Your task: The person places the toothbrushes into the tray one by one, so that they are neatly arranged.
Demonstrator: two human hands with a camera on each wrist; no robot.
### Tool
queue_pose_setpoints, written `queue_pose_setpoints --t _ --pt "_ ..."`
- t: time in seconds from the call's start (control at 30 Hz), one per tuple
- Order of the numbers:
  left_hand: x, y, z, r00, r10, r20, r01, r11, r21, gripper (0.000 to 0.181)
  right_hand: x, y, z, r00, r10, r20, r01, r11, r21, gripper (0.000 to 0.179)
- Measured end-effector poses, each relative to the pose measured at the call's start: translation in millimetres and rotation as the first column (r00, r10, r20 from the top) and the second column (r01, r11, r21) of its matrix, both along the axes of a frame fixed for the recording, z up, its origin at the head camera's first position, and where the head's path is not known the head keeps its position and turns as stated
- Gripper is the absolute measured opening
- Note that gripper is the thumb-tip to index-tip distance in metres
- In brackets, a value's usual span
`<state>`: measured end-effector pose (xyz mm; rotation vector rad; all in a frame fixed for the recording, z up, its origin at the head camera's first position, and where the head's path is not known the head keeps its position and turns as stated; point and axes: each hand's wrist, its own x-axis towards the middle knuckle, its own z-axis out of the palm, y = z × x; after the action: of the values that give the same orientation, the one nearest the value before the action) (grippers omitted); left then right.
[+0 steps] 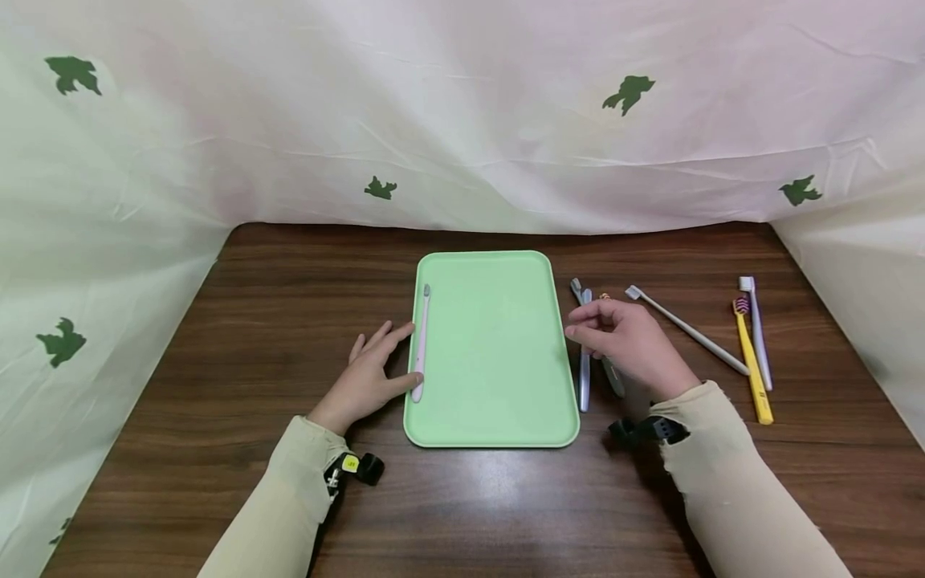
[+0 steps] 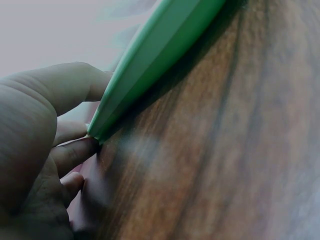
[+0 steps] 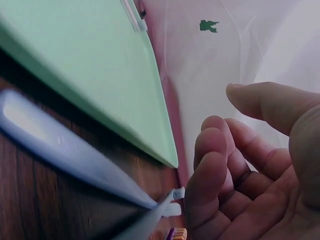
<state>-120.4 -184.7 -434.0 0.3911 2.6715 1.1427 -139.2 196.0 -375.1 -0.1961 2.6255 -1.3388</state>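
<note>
My left hand (image 1: 367, 385) rests at the left rim of a pale green tray (image 1: 499, 353), its fingers extended and touching the edge. Its thumb lies by the handle of a pink toothbrush (image 1: 422, 345), which lies lengthwise along the tray's left side. Beyond the right rim, my right hand (image 1: 625, 341) hovers over several toothbrushes, holding nothing. Its fingers are loosely bent and the thumb stands apart from them in the right wrist view. Below it are a light blue toothbrush (image 1: 584, 389) and a grey toothbrush (image 1: 613, 379), both partly hidden by the hand.
Right of my right hand, a whitish toothbrush (image 1: 686, 327) lies slanted on the dark wooden table (image 1: 289, 281). Farther right, a yellow toothbrush (image 1: 754, 373) and a lavender toothbrush (image 1: 760, 341) lie side by side. A white curtain (image 1: 470, 104) encloses the back and sides.
</note>
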Motion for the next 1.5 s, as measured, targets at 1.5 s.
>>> queue_pose_setpoints --t 1.5 --pt "0.1 1.0 0.5 1.0 0.005 0.0 -0.005 1.0 -0.007 0.081 -20.7 74.8 -12.5 0.997 -0.056 0.055 0.039 0.962 0.27 0.043"
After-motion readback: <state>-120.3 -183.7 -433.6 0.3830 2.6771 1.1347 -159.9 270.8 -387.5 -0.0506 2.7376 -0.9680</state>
